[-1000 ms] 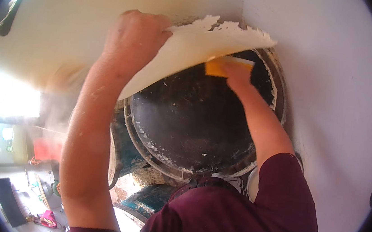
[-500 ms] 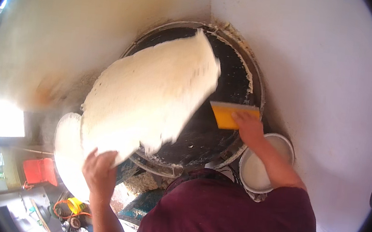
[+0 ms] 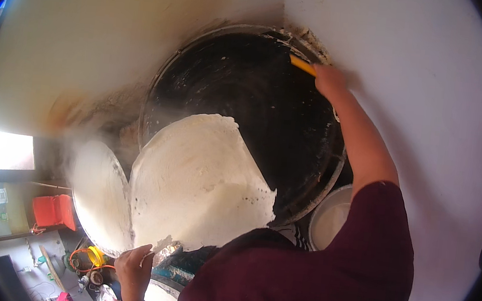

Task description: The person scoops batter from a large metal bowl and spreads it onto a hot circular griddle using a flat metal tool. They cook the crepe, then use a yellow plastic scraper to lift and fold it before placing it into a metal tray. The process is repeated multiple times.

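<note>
Stained cream wall [image 3: 150, 11] upper left, left hand [image 3: 133, 269] pinches thin off-white doughy sheet [image 3: 197, 175] by its edge, probably so it drapes, right hand [image 3: 329, 81] clasps flat yellow scraper [image 3: 303, 65] upper right

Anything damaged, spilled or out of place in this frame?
The pale sheet looks torn: its lower edge is ragged near the left hand, with small dark spots or holes toward its right side. Crusty residue sits along the far right of the black griddle, and the left wall has a brown stain.

Left grip [image 3: 134, 265] low, curled; right grip [image 3: 329, 81] clenched, arm [image 3: 369, 145] stretched forward.
</note>
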A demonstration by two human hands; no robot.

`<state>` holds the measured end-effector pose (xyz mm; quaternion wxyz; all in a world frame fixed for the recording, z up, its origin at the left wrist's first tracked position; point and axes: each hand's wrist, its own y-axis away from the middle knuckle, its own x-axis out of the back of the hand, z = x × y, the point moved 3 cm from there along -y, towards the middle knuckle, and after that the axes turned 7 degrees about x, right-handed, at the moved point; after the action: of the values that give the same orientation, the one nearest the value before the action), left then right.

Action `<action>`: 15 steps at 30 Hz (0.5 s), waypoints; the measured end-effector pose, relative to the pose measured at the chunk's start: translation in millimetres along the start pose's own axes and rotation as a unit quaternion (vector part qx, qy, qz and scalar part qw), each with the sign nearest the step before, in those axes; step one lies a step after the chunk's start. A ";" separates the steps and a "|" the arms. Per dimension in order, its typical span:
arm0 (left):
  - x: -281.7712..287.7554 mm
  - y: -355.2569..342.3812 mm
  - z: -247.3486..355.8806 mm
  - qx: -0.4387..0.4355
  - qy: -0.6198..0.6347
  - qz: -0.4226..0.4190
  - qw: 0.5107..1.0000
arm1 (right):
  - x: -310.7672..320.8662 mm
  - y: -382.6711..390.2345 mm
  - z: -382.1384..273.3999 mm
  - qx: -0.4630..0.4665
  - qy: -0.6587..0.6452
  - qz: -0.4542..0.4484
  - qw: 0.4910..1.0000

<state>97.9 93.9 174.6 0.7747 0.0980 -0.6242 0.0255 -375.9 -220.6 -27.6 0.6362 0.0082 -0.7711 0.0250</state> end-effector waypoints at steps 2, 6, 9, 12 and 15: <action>2.3 -2.7 4.2 -0.008 0.001 -0.013 1.000 | -6.1 -31.0 16.4 -0.061 -0.034 -0.035 0.997; -0.5 -0.3 -6.1 0.027 0.022 0.023 0.999 | -27.5 -11.4 50.1 -0.117 -0.097 0.063 0.986; -16.4 18.1 -11.3 0.012 0.005 0.029 1.000 | -34.4 102.0 70.0 -0.112 -0.124 0.149 0.975; -27.5 2.5 -19.9 0.006 0.032 0.006 0.999 | -35.8 213.7 49.4 -0.190 -0.274 0.176 0.926; -25.3 -20.1 -20.9 0.000 0.056 -0.044 0.997 | -41.8 261.8 6.3 -0.209 -0.296 0.092 0.927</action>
<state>115.8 80.2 143.4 0.8090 0.1238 -0.5746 -0.0031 -385.6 39.8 -77.2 0.3612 -0.1892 -0.9094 -0.0821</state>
